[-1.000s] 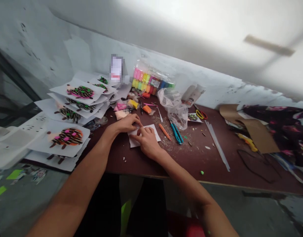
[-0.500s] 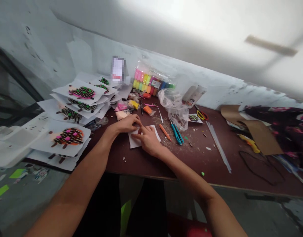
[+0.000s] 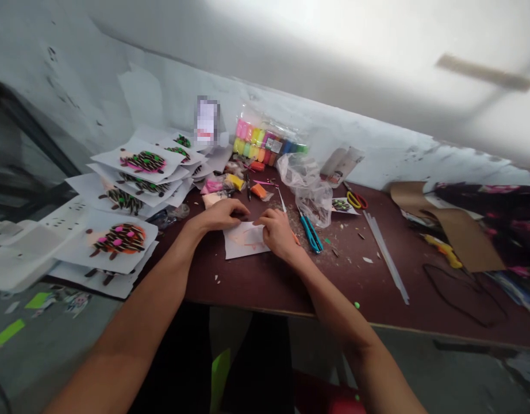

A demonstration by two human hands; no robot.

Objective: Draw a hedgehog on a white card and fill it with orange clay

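A small sheet of white paper (image 3: 239,250) lies on the table before me, bearing a thin, pale orange shape (image 3: 250,234). My left hand (image 3: 225,215) rests at the paper's upper left edge, its fingers stretched toward the right and slightly apart from the thumb. Over the paper's right side, my right hand (image 3: 277,232) has its fingers curled in and bent; whatever they pinch, if anything, is hidden. An orange stick-like tool (image 3: 296,238) is mostly covered by that hand. Just to its right lies a teal-handled cutter (image 3: 310,233).
Hedgehog pictures on paper (image 3: 118,241) are stacked at the left beside a white power strip (image 3: 27,247). Modelling clay packs (image 3: 258,144), plastic bags (image 3: 314,201) and scissors (image 3: 356,199) sit toward the wall. Clear sticks (image 3: 386,256) and a yellow glue gun (image 3: 442,250) lie right.
My right hand has shifted right and its fingers have curled, uncovering the orange shape on the paper. My left hand stays near the paper's upper left edge.
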